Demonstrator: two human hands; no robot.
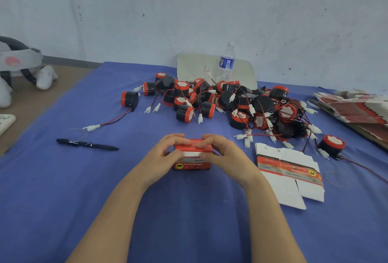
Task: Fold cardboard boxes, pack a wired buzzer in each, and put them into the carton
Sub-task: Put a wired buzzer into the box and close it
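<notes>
A small red cardboard box stands on the blue cloth at the centre, its top flap partly down with a white edge showing. My left hand grips its left end, fingers curled over the top. My right hand grips the right end the same way. Behind it lies a heap of black-and-red wired buzzers. One buzzer sits apart at the left, another at the right. Flat unfolded boxes lie to the right of my hands. What is inside the box is hidden.
A black pen lies at the left. A water bottle stands on a pale board by the wall. A stack of flat red boxes fills the right edge. Rubber bands lie on the blue cloth. A plush toy sits far left.
</notes>
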